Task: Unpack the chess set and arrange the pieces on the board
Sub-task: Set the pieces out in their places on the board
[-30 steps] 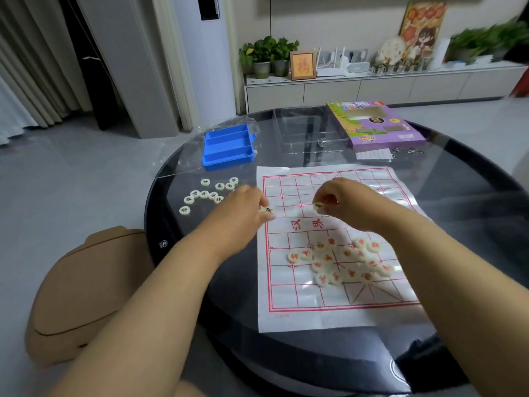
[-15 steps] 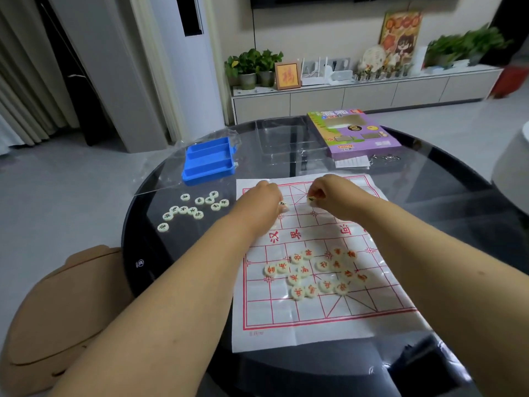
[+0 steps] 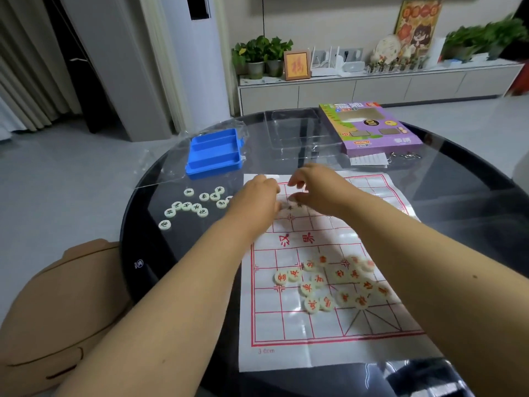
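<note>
Both hands reach farther up the paper board (image 3: 329,319) than a second ago. The left hand (image 3: 259,196) and right hand (image 3: 317,189) now sit close together at the board's upper left, near its top edge, where earlier they worked lower, just above the middle row of characters. Whatever lies under their fingers is blurred.

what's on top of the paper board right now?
A loose cluster of red-marked pieces lies on the near half of the paper board. Both hands, left hand and right hand, hover over the far half, covering whatever pieces lie beneath.
</note>
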